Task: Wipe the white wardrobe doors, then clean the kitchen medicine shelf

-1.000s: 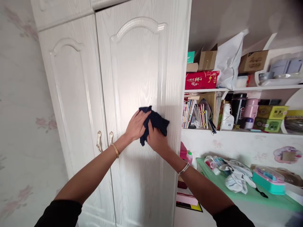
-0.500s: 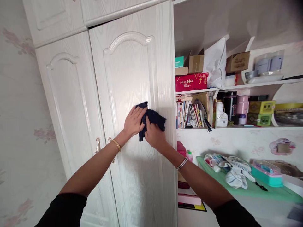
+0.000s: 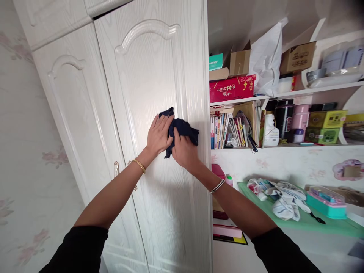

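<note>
A dark navy cloth [image 3: 184, 128] lies bunched against the white wardrobe door [image 3: 150, 83], right of the door's middle. My left hand [image 3: 159, 134] presses on its left part, fingers close together and pointing up. On the lower right part of the cloth is my right hand [image 3: 184, 151], its fingers bent into the fabric and partly hidden by it. The two hands nearly touch at the thumbs. Below and left of them, a metal door handle [image 3: 116, 168] shows beside the gap between the doors, and a second one is mostly behind my left wrist.
To the right, a wall shelf [image 3: 236, 148] holds books, boxes, bottles and a white bag [image 3: 267, 57]. Beneath it, a green-topped surface [image 3: 256, 208] carries crumpled striped fabric [image 3: 287, 204] and a teal box [image 3: 327, 206]. Floral wallpaper [image 3: 22, 151] covers the left wall.
The view has shifted, so the wardrobe and shelf appear slightly larger and higher. Both hands stay on the cloth, at nearly the same place on the door.
</note>
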Demonstrator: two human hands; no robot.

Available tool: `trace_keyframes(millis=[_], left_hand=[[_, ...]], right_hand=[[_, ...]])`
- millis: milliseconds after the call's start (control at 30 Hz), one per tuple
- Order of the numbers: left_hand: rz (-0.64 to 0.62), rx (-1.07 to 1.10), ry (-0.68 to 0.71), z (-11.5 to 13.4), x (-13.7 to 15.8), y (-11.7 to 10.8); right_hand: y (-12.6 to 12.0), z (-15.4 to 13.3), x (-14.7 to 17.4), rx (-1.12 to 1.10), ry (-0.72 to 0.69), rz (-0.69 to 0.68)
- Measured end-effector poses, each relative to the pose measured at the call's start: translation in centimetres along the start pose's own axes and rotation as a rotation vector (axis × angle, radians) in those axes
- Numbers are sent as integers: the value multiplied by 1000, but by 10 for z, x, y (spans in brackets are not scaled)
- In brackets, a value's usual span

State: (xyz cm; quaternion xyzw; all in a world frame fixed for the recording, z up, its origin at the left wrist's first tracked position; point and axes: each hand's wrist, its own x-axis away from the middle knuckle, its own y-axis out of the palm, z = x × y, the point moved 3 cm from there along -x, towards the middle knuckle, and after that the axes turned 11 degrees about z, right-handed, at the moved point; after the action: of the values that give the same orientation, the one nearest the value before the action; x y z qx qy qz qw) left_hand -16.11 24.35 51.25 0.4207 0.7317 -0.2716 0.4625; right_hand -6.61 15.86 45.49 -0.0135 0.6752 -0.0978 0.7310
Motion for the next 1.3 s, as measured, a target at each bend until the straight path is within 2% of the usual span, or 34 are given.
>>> trace_keyframes(millis=[233, 400, 600, 800, 933, 1067, 1200, 1300], left_hand=[[-14, 28, -43, 11, 10, -1], [22, 20, -69, 12, -2, 1], [-14, 29, -88, 22, 16, -2], [-13, 41, -93, 16, -6, -4], [-14, 76, -134, 18, 22, -5], [29, 102, -236, 16, 51, 3], [149, 130, -418, 3, 40, 13], [191, 142, -472, -5, 29, 18]], right_hand=[[-7, 1, 12, -14, -26, -59], [-14, 6, -2, -17, -4, -13], [-9, 12, 22, -24, -52, -81], [-17, 14, -2, -20, -23, -76], [-17, 10, 4, 1, -83, -114], [-17, 2, 1, 32, -101, -118], [-22, -9, -36, 80, -117, -45], [-23, -13, -51, 117, -139, 13]])
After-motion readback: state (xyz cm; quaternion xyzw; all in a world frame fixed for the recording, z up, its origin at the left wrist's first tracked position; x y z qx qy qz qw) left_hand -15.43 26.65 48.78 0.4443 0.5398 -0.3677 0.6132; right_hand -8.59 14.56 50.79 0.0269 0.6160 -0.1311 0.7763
